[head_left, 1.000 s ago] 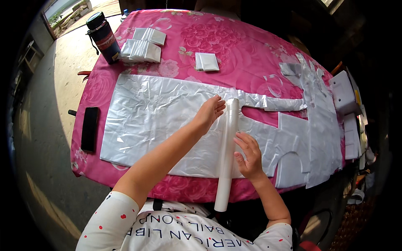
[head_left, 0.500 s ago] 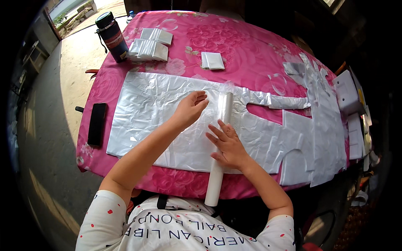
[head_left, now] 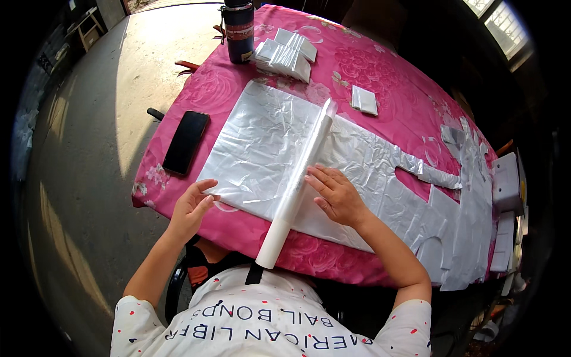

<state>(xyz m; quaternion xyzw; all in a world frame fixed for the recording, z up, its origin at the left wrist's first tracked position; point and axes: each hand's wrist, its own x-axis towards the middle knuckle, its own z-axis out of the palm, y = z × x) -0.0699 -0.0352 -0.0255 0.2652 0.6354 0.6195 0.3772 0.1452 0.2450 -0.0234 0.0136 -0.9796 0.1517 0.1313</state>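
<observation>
A white tube [head_left: 279, 229] wrapped in clear film lies slantwise across a flat stack of silvery-white plastic bags [head_left: 256, 134]. My right hand [head_left: 338, 196] rests with spread fingers against the right side of the tube, holding nothing. At the stack's near-left corner is my left hand [head_left: 193, 207], its thumb and fingers apart. I cannot tell whether its fingertips touch the plastic. To the right, the bags narrow into long handle strips [head_left: 437, 174] with cut-out gaps, and more crumpled plastic sheets [head_left: 470, 220] overlap there.
A pink floral tablecloth [head_left: 369, 53] covers the table. A black phone [head_left: 186, 143] lies at the left, with a dark flask [head_left: 239, 35] beyond it. Folded plastic packets [head_left: 285, 56] are piled beside the flask, and another packet [head_left: 364, 100] lies apart. White boxes [head_left: 505, 184] stand at the right edge.
My left hand has come back from over the bags to their near-left corner. The tube has shifted left and tilts more, with my right hand still against it. The view has turned left.
</observation>
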